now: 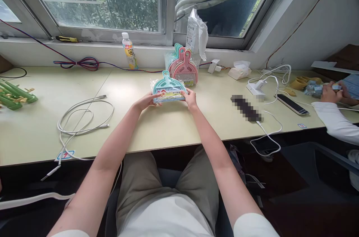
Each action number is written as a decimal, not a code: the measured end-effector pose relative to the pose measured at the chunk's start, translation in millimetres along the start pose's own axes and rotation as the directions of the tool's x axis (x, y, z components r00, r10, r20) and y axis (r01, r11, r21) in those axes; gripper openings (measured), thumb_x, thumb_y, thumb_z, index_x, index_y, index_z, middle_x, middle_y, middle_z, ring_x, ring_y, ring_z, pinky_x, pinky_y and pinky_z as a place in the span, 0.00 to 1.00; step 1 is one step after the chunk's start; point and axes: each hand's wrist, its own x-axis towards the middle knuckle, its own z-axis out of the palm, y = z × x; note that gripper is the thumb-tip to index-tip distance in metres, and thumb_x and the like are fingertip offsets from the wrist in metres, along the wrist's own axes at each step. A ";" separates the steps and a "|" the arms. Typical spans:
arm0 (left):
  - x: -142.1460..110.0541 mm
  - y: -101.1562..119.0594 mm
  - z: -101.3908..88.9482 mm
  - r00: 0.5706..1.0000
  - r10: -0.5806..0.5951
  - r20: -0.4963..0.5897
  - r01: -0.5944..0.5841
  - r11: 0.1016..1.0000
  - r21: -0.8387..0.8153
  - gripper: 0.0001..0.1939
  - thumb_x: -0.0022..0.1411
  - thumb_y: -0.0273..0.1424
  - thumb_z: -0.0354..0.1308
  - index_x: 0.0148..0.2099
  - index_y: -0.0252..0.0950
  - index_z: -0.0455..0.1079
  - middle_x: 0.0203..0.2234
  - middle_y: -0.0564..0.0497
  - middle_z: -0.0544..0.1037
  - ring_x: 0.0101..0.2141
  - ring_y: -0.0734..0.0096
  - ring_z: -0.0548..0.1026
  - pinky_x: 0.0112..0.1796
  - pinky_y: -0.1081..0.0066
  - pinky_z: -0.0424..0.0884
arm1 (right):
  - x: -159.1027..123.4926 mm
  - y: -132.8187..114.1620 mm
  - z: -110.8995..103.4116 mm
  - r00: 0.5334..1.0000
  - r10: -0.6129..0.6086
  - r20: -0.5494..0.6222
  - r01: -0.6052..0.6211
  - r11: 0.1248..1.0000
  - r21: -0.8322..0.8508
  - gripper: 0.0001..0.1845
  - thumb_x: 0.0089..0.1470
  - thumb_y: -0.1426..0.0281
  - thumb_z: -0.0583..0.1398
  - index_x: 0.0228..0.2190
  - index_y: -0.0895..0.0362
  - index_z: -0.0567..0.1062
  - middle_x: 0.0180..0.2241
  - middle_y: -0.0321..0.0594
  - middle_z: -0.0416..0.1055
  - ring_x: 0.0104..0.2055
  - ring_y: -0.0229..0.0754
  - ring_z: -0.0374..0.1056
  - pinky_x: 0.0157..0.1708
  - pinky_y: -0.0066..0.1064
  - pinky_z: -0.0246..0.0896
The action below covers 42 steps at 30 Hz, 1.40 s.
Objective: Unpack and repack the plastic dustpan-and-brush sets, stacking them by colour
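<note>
A teal mini dustpan and brush set (pixel 169 87), wrapped in clear plastic with a printed label, is held upright just above or on the table. My left hand (pixel 148 101) grips its lower left corner, fingers closed on the wrapping. On the opposite side my right hand (pixel 190 98) pinches the lower right corner. Directly behind stands a row of similar packed dustpan sets (pixel 185 65), pink in front and teal at the back; the held set partly covers it.
A coiled white cable (pixel 86 117) lies left, near green plastic pieces (pixel 17 95). A drink bottle (pixel 129 52) stands by the window. To the right are a tissue pack (pixel 239 70), a power strip (pixel 256 87), a phone (pixel 291 104) and another person's hand (pixel 331 92).
</note>
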 end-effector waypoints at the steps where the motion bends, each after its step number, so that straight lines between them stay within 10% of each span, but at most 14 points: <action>1: -0.8 0.7 2.7 0.999 0.041 0.004 -0.041 0.999 -0.002 0.33 0.55 0.36 0.67 0.61 0.35 0.65 0.42 0.40 0.80 0.29 0.68 0.80 0.25 0.76 0.72 | 0.7 0.7 -0.3 0.999 -0.001 -0.038 0.002 1.000 0.014 0.30 0.49 0.61 0.66 0.53 0.59 0.74 0.42 0.42 0.78 0.37 0.39 0.74 0.37 0.34 0.76; 8: 0.0 -2.3 33.2 0.936 0.327 -0.132 -0.299 0.934 0.196 0.70 0.36 0.22 0.75 0.74 0.48 0.38 0.63 0.38 0.65 0.52 0.59 0.74 0.40 0.75 0.73 | 2.0 -2.0 -8.1 0.984 0.006 -0.177 0.005 0.998 0.059 0.34 0.49 0.60 0.65 0.56 0.58 0.71 0.44 0.43 0.78 0.40 0.42 0.75 0.36 0.33 0.76; 12: 3.5 -5.0 44.8 0.854 0.439 -0.279 -0.347 0.880 0.325 0.61 0.44 0.27 0.73 0.73 0.47 0.43 0.66 0.44 0.62 0.59 0.57 0.68 0.43 0.75 0.72 | -1.9 -9.9 -11.5 0.992 -0.028 -0.125 0.042 0.993 0.109 0.35 0.48 0.58 0.66 0.56 0.56 0.70 0.43 0.42 0.78 0.43 0.42 0.75 0.37 0.33 0.76; 16: 5.4 -6.5 48.5 0.827 0.429 -0.362 -0.303 0.884 0.355 0.41 0.56 0.34 0.65 0.69 0.46 0.55 0.50 0.48 0.77 0.39 0.67 0.77 0.34 0.75 0.71 | -2.6 -14.2 -19.1 0.992 -0.123 -0.016 0.124 0.981 0.146 0.27 0.49 0.57 0.65 0.49 0.55 0.74 0.43 0.41 0.78 0.44 0.41 0.75 0.40 0.33 0.74; 23: 43.2 -16.8 65.5 0.818 0.428 -0.383 -0.175 0.821 0.543 0.07 0.55 0.33 0.63 0.36 0.36 0.76 0.32 0.48 0.80 0.36 0.62 0.76 0.37 0.70 0.69 | 19.8 -4.9 -69.5 0.962 -0.260 -0.088 0.247 0.959 -0.136 0.19 0.46 0.57 0.65 0.36 0.58 0.79 0.39 0.44 0.80 0.43 0.44 0.74 0.47 0.35 0.68; 30: 109.0 -14.0 94.8 0.809 0.468 -0.355 -0.141 0.741 0.656 0.07 0.56 0.27 0.61 0.39 0.37 0.77 0.36 0.44 0.79 0.41 0.57 0.75 0.44 0.64 0.68 | 54.9 0.7 -108.2 0.893 -0.302 -0.333 0.068 0.823 -0.564 0.13 0.47 0.64 0.63 0.34 0.57 0.79 0.37 0.46 0.80 0.38 0.47 0.75 0.42 0.35 0.66; 36: 129.9 -18.0 72.6 0.740 0.506 -0.442 -0.042 0.691 0.722 0.09 0.61 0.28 0.57 0.45 0.37 0.72 0.48 0.38 0.73 0.45 0.51 0.75 0.46 0.59 0.68 | 98.8 10.1 -82.6 0.891 -0.413 -0.188 0.205 0.736 -0.645 0.09 0.51 0.64 0.60 0.33 0.52 0.78 0.40 0.43 0.78 0.37 0.46 0.72 0.39 0.34 0.63; 42: 143.6 -12.8 56.7 0.721 0.473 -0.507 -0.025 0.748 0.663 0.10 0.61 0.25 0.57 0.45 0.38 0.64 0.44 0.41 0.73 0.43 0.55 0.75 0.41 0.63 0.68 | 130.0 20.4 -67.6 0.870 -0.428 -0.243 0.190 0.747 -0.637 0.25 0.50 0.61 0.61 0.50 0.55 0.69 0.49 0.48 0.73 0.42 0.47 0.71 0.38 0.34 0.64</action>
